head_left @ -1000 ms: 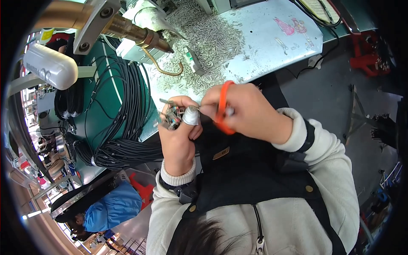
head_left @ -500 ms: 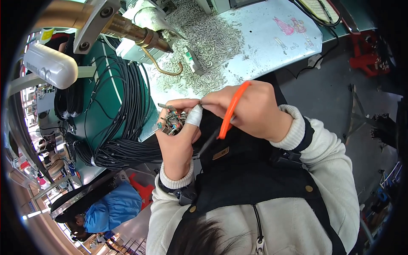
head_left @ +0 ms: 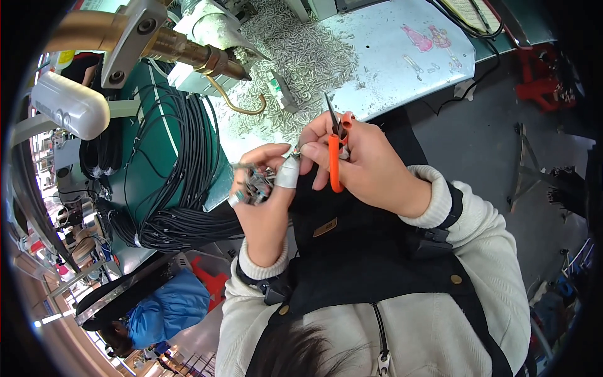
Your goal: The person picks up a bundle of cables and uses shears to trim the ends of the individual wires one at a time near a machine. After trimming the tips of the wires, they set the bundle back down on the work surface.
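My left hand [head_left: 264, 217], its thumb wrapped in white tape, is closed round a cluster of small metal connectors [head_left: 254, 186], blurred by motion, with coloured bits among them. Orange-handled scissors [head_left: 334, 163] rest in my right hand [head_left: 377, 166], their dark pointed blades up and away from me. The right thumb and forefinger meet at the left thumb's tip, over a tiny piece too small to name. Both hands are just in front of the near edge of a light worktop [head_left: 402, 81].
Many small metal pieces [head_left: 314, 63] lie heaped on the worktop. Above them juts a brass-coloured machine nozzle [head_left: 217, 63] with a bent copper tube [head_left: 242, 110]. Coiled black cables [head_left: 182, 157] lie on the green table at left. A person in blue [head_left: 169, 308] is at lower left.
The scissors have swung round in my right hand, blades from pointing down towards me to pointing up and away. My right fingers have shifted at the left thumb; the connector cluster has moved slightly.
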Demonstrator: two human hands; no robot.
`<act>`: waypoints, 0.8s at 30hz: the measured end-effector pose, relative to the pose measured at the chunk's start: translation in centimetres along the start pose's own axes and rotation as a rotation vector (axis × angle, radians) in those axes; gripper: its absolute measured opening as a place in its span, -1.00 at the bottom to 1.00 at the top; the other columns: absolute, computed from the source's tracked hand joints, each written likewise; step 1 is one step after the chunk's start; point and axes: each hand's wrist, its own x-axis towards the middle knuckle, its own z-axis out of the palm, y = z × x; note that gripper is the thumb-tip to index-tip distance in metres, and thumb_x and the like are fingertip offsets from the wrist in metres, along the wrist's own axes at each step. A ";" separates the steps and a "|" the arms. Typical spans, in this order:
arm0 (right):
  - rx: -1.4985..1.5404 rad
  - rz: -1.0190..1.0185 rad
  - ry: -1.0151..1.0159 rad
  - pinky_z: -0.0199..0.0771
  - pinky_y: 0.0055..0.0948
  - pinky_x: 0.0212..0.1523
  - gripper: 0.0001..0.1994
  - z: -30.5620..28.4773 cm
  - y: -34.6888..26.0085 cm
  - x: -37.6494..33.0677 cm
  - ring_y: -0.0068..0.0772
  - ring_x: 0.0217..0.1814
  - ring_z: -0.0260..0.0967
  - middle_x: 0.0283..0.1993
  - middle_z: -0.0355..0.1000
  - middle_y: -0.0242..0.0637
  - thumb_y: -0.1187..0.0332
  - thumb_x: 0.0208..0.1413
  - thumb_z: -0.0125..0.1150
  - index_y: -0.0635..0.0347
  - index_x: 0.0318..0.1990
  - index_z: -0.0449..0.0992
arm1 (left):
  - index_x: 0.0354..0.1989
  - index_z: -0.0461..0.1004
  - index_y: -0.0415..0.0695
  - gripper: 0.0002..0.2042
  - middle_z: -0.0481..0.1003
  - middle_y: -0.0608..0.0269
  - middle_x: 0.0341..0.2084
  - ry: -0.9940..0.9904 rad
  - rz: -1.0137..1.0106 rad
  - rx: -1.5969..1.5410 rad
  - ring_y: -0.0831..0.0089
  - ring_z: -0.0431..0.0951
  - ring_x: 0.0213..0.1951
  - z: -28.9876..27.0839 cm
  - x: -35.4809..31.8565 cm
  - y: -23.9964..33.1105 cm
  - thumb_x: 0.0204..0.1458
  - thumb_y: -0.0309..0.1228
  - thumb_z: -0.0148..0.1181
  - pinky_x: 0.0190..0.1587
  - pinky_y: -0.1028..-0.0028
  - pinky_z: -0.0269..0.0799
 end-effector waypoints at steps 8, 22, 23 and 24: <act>-0.498 -0.145 -0.128 0.31 -0.58 -0.55 -0.74 -1.1 -1.8 -0.3 -0.50 -0.58 0.35 -0.60 0.34 -0.26 0.25 -0.12 0.23 0.26 -0.47 0.35 | -0.29 0.31 -0.23 -0.86 0.22 0.36 -0.69 -0.038 -0.536 -0.511 0.71 0.07 -0.75 -1.0 0.3 0.9 -0.05 -0.55 0.03 -0.71 0.69 -0.08; -0.260 -0.059 -0.049 0.20 -0.52 -0.73 -0.76 0.5 1.2 -0.3 -0.45 -0.77 0.26 -0.75 0.27 -0.33 0.29 -0.04 0.16 0.29 -0.52 0.31 | -0.31 0.35 -0.24 -0.88 0.29 0.38 -0.65 -0.109 -0.677 -0.714 0.71 0.12 -0.74 -1.6 2.6 -0.2 -0.06 -0.59 0.03 -0.71 0.69 -0.04; -0.125 0.037 -0.032 0.20 -0.54 -0.73 -0.77 0.2 0.2 -0.1 -0.49 -0.77 0.25 -0.74 0.27 -0.34 0.31 -0.01 0.14 0.29 -0.50 0.31 | -0.31 0.35 -0.24 -0.88 0.29 0.38 -0.65 -0.108 -0.677 -0.714 0.71 0.12 -0.74 -1.6 3.4 -0.6 -0.06 -0.59 0.03 -0.71 0.69 -0.04; 0.012 0.134 -0.016 0.19 -0.57 -0.73 -0.78 0.0 -0.5 0.1 -0.54 -0.77 0.24 -0.73 0.27 -0.36 0.32 0.01 0.11 0.30 -0.49 0.30 | -0.31 0.35 -0.23 -0.89 0.27 0.38 -0.66 -0.090 -0.686 -0.722 0.71 0.11 -0.75 -1.3 4.2 -0.7 -0.05 -0.57 0.03 -0.71 0.69 -0.04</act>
